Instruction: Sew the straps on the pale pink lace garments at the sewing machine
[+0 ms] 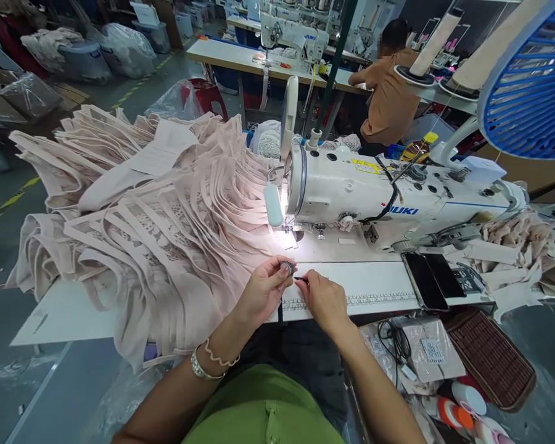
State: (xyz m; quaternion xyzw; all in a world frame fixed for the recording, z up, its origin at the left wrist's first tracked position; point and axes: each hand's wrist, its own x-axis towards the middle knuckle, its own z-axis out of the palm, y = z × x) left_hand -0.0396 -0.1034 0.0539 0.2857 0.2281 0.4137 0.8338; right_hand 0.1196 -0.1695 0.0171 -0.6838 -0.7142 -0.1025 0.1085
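My left hand (266, 287) is closed in a pinch, holding up a small round metal bobbin case (287, 267) between thumb and fingertips. Just right of it, my right hand (324, 300) grips a thin dark tool (300, 279), its tip pointing toward the bobbin case. Whether the tip touches the case is too small to tell. Both hands are above the front edge of the white sewing table (374, 277), before the needle area of a white sewing machine (342, 185). A large pile of pale pink garments (180, 216) lies left of my hands.
A dark phone-like device (430, 280) lies at the table's right side, near beige fabric scraps (522, 246). A blue fan (531, 86) overhangs the right. Below stand a brown woven basket (493, 357) and plastic-wrapped packets (430, 348). A co-worker (388, 92) sits beyond the machine.
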